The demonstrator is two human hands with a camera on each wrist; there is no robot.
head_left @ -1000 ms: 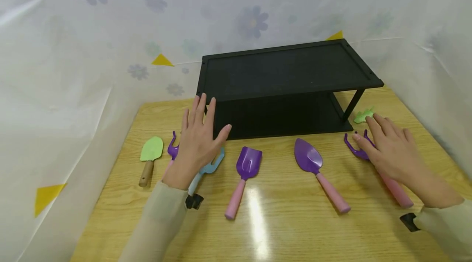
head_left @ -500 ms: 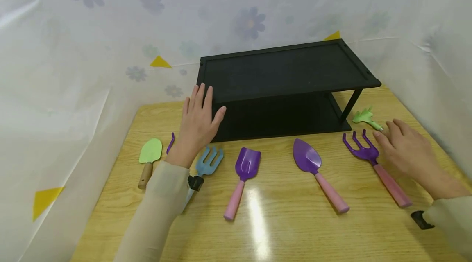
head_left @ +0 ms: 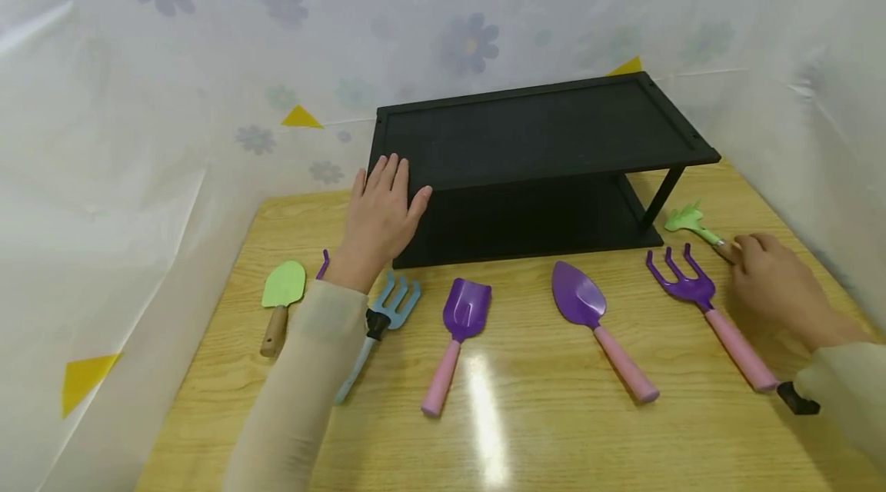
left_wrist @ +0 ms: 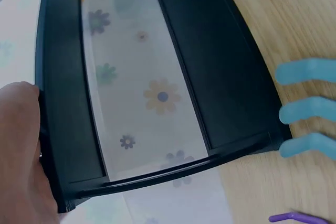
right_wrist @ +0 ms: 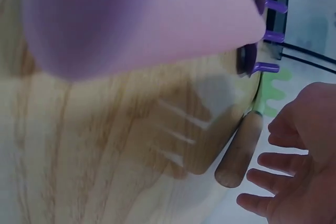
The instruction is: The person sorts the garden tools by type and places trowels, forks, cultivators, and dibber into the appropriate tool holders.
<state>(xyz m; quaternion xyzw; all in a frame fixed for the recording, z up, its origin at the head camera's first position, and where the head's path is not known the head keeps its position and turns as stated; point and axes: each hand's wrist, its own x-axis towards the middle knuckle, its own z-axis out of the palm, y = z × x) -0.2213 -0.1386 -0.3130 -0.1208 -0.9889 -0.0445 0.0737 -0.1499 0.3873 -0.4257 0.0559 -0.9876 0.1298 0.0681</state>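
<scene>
My left hand (head_left: 381, 219) lies with extended fingers over the front left corner of the black two-tier shelf (head_left: 540, 131). In the left wrist view that hand (left_wrist: 18, 150) overlaps the edge of the shelf's upper board. My right hand (head_left: 778, 277) is at the small green hand rake (head_left: 685, 217), fingertips close to its wooden handle (head_left: 725, 250). The right wrist view shows the fingers spread and slightly bent beside the wooden handle (right_wrist: 239, 150). Just left of this hand lies a purple hand fork (head_left: 692, 288) with a pink handle.
Along the table (head_left: 540, 430) lie a purple pointed trowel (head_left: 580, 296), a purple square-ended shovel (head_left: 467, 309), a blue hand fork (head_left: 398, 304) and a small green shovel (head_left: 284, 284). Another purple tool (head_left: 323, 263) is mostly hidden by my left arm. Flower-patterned sheeting (head_left: 443, 8) stands behind.
My left hand has moved forward onto the shelf's corner. My right hand has moved off the purple fork, rightward to the green rake's handle. The tools lie where they were.
</scene>
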